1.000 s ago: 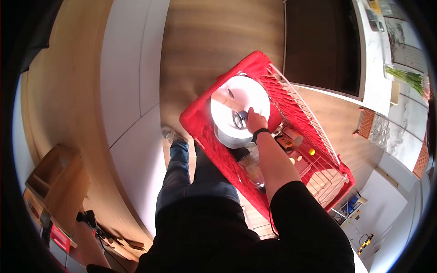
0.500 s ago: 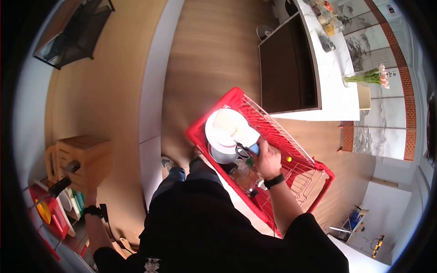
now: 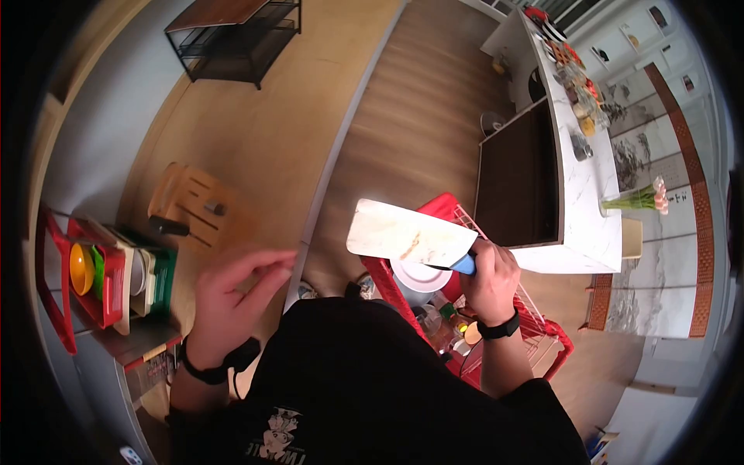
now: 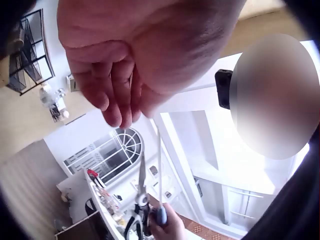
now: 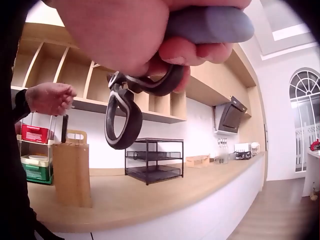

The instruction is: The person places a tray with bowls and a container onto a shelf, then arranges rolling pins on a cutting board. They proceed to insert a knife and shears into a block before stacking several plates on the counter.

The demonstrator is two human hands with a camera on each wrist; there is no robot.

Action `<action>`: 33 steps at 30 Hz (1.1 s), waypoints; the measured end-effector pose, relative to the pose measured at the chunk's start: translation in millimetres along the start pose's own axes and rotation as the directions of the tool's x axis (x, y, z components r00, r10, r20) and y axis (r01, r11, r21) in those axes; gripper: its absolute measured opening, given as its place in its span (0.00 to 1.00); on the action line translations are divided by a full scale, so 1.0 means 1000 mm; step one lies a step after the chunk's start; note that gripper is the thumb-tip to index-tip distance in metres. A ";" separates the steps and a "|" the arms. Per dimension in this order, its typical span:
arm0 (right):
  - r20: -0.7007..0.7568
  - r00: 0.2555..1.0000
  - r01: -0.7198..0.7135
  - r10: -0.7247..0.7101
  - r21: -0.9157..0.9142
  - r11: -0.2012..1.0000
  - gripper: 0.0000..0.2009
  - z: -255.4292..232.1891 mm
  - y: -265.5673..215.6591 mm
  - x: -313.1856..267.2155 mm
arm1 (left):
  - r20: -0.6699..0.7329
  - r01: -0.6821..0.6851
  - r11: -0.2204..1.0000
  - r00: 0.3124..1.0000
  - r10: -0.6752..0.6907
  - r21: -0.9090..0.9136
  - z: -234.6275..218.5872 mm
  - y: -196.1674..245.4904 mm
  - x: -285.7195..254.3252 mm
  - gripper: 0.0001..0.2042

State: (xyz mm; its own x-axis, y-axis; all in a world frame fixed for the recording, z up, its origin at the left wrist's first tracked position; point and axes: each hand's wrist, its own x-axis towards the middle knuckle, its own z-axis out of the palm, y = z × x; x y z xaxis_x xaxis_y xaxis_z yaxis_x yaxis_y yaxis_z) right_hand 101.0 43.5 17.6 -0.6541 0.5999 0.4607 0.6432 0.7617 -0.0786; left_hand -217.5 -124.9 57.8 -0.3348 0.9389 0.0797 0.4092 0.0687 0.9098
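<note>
Red basket (image 3: pixel 552 333) with a plate (image 3: pixel 422 277) sat beneath; a knife block (image 3: pixel 190 205) stood at ten o'clock. The right hand (image 3: pixel 490 280) gripped cleaver (image 3: pixel 407 236) and scissors (image 5: pixel 131 100), blade pointing toward nine o'clock. The left hand (image 3: pixel 231 298) hung relaxed, holding nothing.

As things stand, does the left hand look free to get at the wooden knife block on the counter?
Probably yes. The left hand is empty, fingers loosely spread, hovering over the counter near the wooden knife block, with nothing visible between them. The right hand holds the cleaver and scissors well off to the side.
</note>
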 end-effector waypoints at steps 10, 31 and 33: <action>0.092 0.990 0.102 -0.102 0.013 0.995 0.14 -0.014 -0.030 0.012 | -0.153 -0.175 0.908 0.980 0.126 -0.380 0.019 0.000 0.001 0.19; 0.076 0.978 0.200 -0.196 -0.042 0.979 0.12 -0.025 -0.034 0.020 | -0.120 -0.214 0.903 0.976 0.182 -0.373 0.012 -0.009 -0.010 0.18; 0.066 0.978 0.199 -0.196 -0.044 0.979 0.12 -0.025 -0.034 0.019 | -0.122 -0.214 0.901 0.976 0.181 -0.377 0.012 -0.007 -0.011 0.18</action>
State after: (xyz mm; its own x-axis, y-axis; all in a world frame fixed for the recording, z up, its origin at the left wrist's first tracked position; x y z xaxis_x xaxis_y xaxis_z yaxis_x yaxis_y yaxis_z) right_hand 76.9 23.4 51.4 -0.7921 0.4539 0.4080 0.5171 0.8542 0.0537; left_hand -207.0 -131.8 45.5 -0.3564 0.8876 0.2917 0.1203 -0.2661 0.9564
